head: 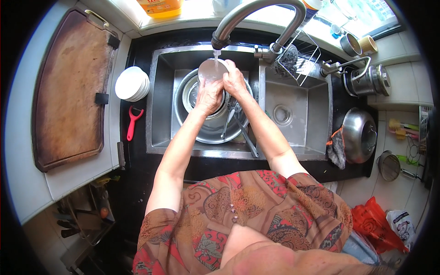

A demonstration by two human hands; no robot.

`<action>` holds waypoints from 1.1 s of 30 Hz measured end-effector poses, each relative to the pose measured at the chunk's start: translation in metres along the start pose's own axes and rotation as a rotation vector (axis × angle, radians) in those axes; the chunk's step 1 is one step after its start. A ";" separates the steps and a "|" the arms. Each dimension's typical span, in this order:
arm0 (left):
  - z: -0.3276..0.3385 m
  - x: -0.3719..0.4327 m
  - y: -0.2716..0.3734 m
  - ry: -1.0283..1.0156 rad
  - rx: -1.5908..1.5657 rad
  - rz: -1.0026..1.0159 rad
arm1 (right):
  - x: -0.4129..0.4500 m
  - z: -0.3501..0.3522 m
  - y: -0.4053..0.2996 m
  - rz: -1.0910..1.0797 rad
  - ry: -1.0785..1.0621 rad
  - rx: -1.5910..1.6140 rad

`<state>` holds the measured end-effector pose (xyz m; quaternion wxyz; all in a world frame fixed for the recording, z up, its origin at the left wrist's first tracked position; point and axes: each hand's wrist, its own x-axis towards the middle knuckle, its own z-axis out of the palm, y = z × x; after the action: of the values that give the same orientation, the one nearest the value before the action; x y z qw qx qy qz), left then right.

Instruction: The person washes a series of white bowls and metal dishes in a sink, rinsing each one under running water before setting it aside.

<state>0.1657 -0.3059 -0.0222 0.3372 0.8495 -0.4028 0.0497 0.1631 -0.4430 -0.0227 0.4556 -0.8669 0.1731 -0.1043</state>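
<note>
Water runs from the curved metal faucet (221,40) onto a round, pale dish (210,68) over the left sink basin. My left hand (209,96) grips its near side, while my right hand (234,79) holds its right edge. Whether it is a bowl or a plate, I cannot tell. Beneath my hands a large metal basin (206,137) holds stacked bowls (188,98), partly hidden by my left hand. Several utensils with long handles (245,135) lean at the right of the metal basin, one reaching over the sink's front edge.
Left of the sink are stacked white dishes (132,84), a red peeler (131,125) and a wooden cutting board (74,89). The right sink basin (287,132) has a drain. A wire rack (309,60) with a scouring pad (289,58) stands behind it; an upturned metal bowl (359,135) lies far right.
</note>
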 end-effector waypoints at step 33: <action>-0.042 0.026 -0.030 0.069 -0.102 -0.877 | -0.032 0.028 -0.021 0.585 -0.097 0.764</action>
<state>0.2129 -0.2834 0.0036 0.3812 0.9201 0.0055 -0.0898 0.1478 -0.3979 -0.0216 0.7591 -0.5565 0.3375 0.0127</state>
